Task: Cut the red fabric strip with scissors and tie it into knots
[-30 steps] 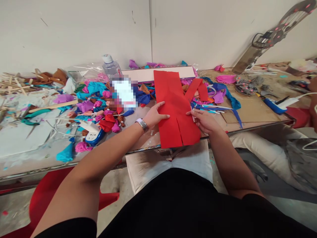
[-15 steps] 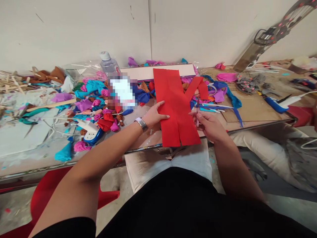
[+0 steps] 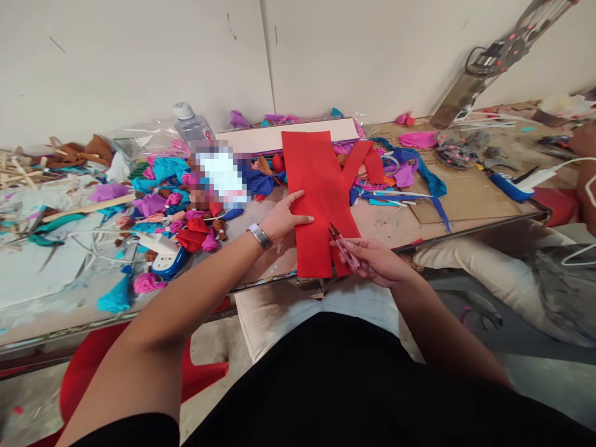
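Note:
A red sheet of felt (image 3: 316, 186) lies on the worktable (image 3: 400, 226), its near end slit lengthwise and overhanging the table's front edge. My left hand (image 3: 285, 217) rests flat on its left side with the fingers stretched out, a watch on the wrist. My right hand (image 3: 372, 261) is closed round small pink thread snips (image 3: 343, 247). Their blades point up and left at the slit in the sheet's near end.
Coloured fabric scraps and rolled fabric buds (image 3: 172, 198) crowd the table's left and back. A white power strip (image 3: 162, 254), a water bottle (image 3: 189, 124), a long white box (image 3: 288, 133) and a cardboard sheet (image 3: 465, 192) lie around. Another person's arm (image 3: 584, 174) shows at the right edge.
My right hand left the sheet's right edge, took up the pink snips and came down to the sheet's near end. My left hand stayed flat on the sheet.

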